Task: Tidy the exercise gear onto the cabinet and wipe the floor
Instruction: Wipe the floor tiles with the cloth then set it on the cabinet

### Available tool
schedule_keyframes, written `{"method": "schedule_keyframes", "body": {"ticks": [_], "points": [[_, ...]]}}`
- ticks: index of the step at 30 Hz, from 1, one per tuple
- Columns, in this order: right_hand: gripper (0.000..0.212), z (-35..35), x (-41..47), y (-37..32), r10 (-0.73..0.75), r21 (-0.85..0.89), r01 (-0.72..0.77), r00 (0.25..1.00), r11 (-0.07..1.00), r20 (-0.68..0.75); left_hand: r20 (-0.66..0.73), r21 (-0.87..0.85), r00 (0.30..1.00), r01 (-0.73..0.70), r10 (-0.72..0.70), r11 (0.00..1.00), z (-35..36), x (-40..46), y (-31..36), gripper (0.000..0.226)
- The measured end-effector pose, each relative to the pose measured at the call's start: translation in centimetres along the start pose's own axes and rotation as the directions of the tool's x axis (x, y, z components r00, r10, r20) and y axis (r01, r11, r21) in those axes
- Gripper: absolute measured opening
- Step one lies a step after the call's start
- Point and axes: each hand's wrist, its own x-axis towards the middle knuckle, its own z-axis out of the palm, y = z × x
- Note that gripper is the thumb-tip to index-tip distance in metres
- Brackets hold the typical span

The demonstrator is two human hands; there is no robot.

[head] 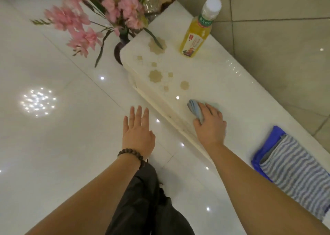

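A long white cabinet (232,95) with beige flower patterns runs from the upper middle to the lower right. My right hand (210,125) rests on its top near the front edge and grips a light blue cloth (195,108) between thumb and fingers. My left hand (138,133) hovers over the glossy white floor (53,145) with fingers straight and holds nothing; a dark bead bracelet is on its wrist. Folded towels, one grey-striped (296,172) over a blue one (264,149), lie on the cabinet at the right.
A bottle of yellow drink (198,31) with a white cap stands at the cabinet's far end. A dark vase (118,53) with pink flowers (92,20) stands on the floor by that end. A tiled wall (285,38) is behind the cabinet. My dark trousers (148,199) show below.
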Motion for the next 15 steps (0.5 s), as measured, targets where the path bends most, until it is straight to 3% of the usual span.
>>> {"method": "schedule_keyframes", "body": {"ticks": [8, 15], "points": [[0.057, 2.9, -8.6, -7.1, -0.318, 0.059, 0.318, 0.948, 0.946, -0.005, -0.094, -0.114, 0.962, 0.246, -0.257, 0.963, 1.5, -10.1, -7.1, 0.069], [0.051, 6.7, -16.6, -10.2, -0.456, 0.025, 0.457, 0.878, 0.889, 0.144, -0.005, -0.16, 0.872, 0.482, -0.489, 0.861, 5.4, -20.8, -13.0, 0.066]]}}
